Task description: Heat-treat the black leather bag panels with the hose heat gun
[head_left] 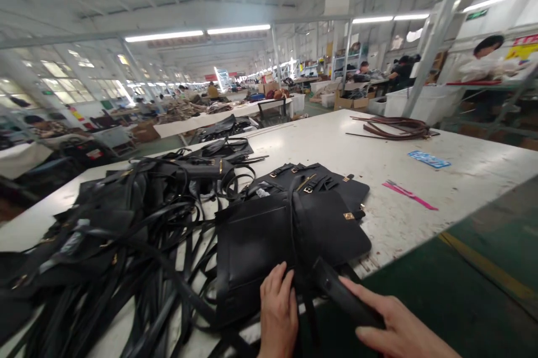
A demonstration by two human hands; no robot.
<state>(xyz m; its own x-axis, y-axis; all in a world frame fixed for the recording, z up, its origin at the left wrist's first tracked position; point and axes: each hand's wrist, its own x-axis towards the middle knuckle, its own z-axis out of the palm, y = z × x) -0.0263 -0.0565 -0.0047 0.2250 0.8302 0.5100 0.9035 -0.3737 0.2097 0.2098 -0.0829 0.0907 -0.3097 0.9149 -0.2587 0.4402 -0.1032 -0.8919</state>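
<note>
A black leather bag (256,246) lies flattened at the front of the table, with a gold clasp on its flap and a thin strap running across it. My left hand (278,307) is on the near edge of the bag, fingers bent and close together. To its right, my right hand (395,319) grips a wide black leather piece (347,293) between thumb and fingers. This piece juts past the table edge, and how it joins the bag is hidden. More black bag pieces with gold buckles (323,176) lie beneath and behind the bag.
A large heap of black straps and bags (138,223) covers the table's left side. On the right lie a pink-handled tool (409,195), a blue card (428,159) and a bundle of brown straps (395,127). Several people work at tables beyond. The table's right edge (454,226) runs diagonally.
</note>
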